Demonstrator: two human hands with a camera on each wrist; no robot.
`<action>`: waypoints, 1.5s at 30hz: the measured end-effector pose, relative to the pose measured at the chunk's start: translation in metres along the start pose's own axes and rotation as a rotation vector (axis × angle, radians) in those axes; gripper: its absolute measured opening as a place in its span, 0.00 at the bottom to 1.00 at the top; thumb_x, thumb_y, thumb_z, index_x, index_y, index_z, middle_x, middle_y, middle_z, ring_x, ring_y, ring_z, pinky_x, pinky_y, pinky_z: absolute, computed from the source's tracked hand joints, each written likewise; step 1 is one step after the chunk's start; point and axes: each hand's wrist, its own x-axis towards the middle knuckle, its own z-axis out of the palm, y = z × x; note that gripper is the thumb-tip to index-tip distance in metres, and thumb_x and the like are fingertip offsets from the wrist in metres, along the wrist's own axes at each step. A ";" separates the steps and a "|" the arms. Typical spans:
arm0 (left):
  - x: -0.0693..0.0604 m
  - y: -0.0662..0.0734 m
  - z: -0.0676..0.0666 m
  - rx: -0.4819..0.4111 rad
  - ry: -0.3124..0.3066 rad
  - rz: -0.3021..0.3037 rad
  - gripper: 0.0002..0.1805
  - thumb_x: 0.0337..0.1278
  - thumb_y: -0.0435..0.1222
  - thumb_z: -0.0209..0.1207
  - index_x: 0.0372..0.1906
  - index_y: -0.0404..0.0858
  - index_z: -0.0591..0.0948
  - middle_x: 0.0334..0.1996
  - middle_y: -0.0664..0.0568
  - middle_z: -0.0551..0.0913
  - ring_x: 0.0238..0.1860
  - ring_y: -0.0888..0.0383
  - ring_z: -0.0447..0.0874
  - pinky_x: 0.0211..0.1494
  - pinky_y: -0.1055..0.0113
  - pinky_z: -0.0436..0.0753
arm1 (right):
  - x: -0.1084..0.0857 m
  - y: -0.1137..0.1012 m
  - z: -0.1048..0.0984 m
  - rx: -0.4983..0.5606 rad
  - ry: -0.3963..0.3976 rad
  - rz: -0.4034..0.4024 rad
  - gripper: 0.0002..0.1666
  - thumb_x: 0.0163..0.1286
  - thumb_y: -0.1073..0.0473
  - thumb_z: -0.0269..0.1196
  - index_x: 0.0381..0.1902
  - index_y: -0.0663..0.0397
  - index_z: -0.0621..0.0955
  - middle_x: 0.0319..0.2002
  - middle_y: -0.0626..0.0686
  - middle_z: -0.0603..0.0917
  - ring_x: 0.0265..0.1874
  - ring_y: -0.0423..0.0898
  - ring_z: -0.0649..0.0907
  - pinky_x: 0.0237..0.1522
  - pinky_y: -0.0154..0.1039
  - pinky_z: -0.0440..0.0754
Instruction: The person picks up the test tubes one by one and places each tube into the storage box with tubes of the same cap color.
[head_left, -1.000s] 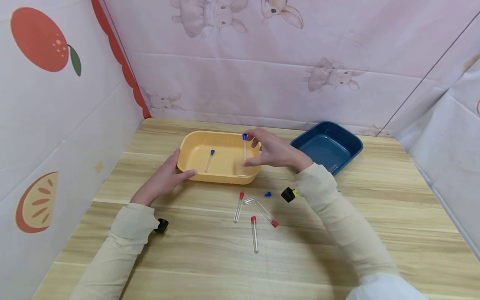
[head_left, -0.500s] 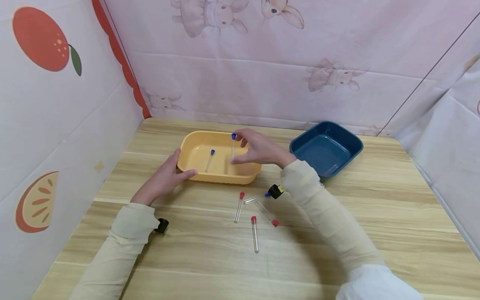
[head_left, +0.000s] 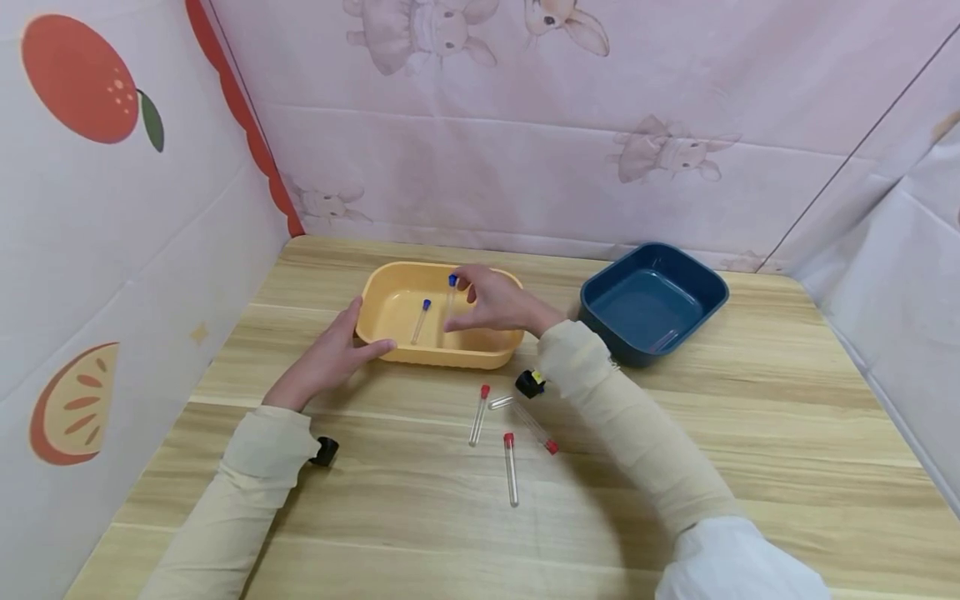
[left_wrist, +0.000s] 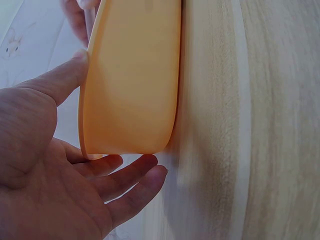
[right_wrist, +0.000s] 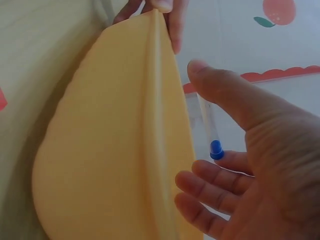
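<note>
The left hand point(head_left: 330, 357) holds the left end of the yellow tray point(head_left: 450, 358), its thumb on the rim and its fingers around the outer wall, as the left wrist view point(left_wrist: 60, 155) also shows. Over the tray, the right hand point(head_left: 498, 302) holds a clear tube with a blue cap point(head_left: 453, 281) between thumb and index finger; in the right wrist view the blue cap point(right_wrist: 216, 149) is by the index fingertip. Another blue-capped tube point(head_left: 422, 322) lies in the tray, left of the held one.
Red-capped tubes point(head_left: 478, 417), point(head_left: 512, 471), point(head_left: 534, 425) lie in front of the tray. Beside them, a tube point(head_left: 501, 402) is partly hidden behind the black wrist camera point(head_left: 530, 383). At the back right stands a dark blue tray point(head_left: 637, 304) with a faint tube inside.
The right hand has moved left over the yellow tray with the blue-capped tube, which now hangs closer to the one lying inside. The left hand has stayed on the tray.
</note>
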 end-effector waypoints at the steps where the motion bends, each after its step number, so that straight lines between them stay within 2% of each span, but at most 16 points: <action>1: 0.000 0.000 0.000 -0.002 0.000 -0.002 0.61 0.71 0.55 0.62 0.81 0.30 0.33 0.82 0.32 0.38 0.81 0.37 0.39 0.80 0.40 0.47 | 0.002 0.001 0.003 -0.008 -0.002 -0.004 0.44 0.56 0.45 0.80 0.62 0.63 0.76 0.54 0.59 0.81 0.50 0.56 0.83 0.51 0.42 0.82; 7: -0.002 -0.001 0.002 -0.025 0.000 -0.010 0.61 0.70 0.55 0.62 0.82 0.31 0.33 0.82 0.34 0.38 0.81 0.37 0.40 0.80 0.40 0.48 | 0.012 0.004 0.015 -0.036 -0.025 -0.013 0.43 0.56 0.44 0.80 0.61 0.63 0.76 0.53 0.61 0.81 0.48 0.56 0.83 0.49 0.42 0.82; 12: -0.002 -0.002 0.002 -0.025 0.002 -0.003 0.60 0.71 0.54 0.62 0.82 0.30 0.33 0.82 0.33 0.38 0.81 0.37 0.40 0.80 0.40 0.48 | 0.015 0.005 0.022 -0.052 -0.040 0.017 0.49 0.56 0.44 0.80 0.66 0.63 0.73 0.55 0.60 0.80 0.45 0.50 0.82 0.49 0.42 0.82; 17: -0.001 -0.002 0.003 -0.031 0.012 0.013 0.59 0.71 0.53 0.62 0.82 0.31 0.34 0.82 0.34 0.39 0.81 0.38 0.41 0.80 0.40 0.49 | 0.019 0.005 0.029 -0.081 -0.077 0.055 0.54 0.56 0.41 0.80 0.70 0.64 0.71 0.56 0.60 0.80 0.51 0.51 0.80 0.54 0.43 0.81; 23: 0.000 -0.003 0.004 -0.039 0.011 -0.003 0.59 0.71 0.53 0.62 0.82 0.31 0.34 0.82 0.35 0.39 0.81 0.39 0.41 0.80 0.40 0.49 | 0.023 0.005 0.035 -0.127 -0.129 0.104 0.58 0.57 0.38 0.78 0.74 0.65 0.67 0.58 0.59 0.78 0.55 0.52 0.79 0.59 0.44 0.79; 34: 0.000 -0.002 0.003 -0.034 0.006 0.000 0.59 0.71 0.52 0.62 0.82 0.29 0.34 0.82 0.33 0.39 0.81 0.38 0.40 0.80 0.40 0.48 | 0.024 0.003 0.043 -0.210 -0.125 0.152 0.57 0.58 0.35 0.77 0.75 0.60 0.68 0.65 0.58 0.75 0.57 0.52 0.79 0.62 0.47 0.78; 41: 0.000 -0.001 0.002 -0.027 0.003 -0.001 0.60 0.71 0.54 0.62 0.82 0.30 0.33 0.82 0.34 0.38 0.81 0.38 0.39 0.80 0.40 0.47 | 0.027 0.003 0.045 -0.223 -0.128 0.157 0.58 0.59 0.36 0.76 0.76 0.62 0.67 0.68 0.61 0.73 0.64 0.55 0.76 0.68 0.49 0.74; 45: -0.001 0.000 0.001 -0.021 0.007 -0.002 0.60 0.71 0.54 0.62 0.82 0.30 0.33 0.82 0.34 0.38 0.81 0.38 0.39 0.80 0.40 0.47 | 0.029 0.004 0.045 -0.229 -0.136 0.157 0.57 0.60 0.36 0.76 0.75 0.62 0.67 0.67 0.60 0.74 0.63 0.54 0.77 0.67 0.48 0.74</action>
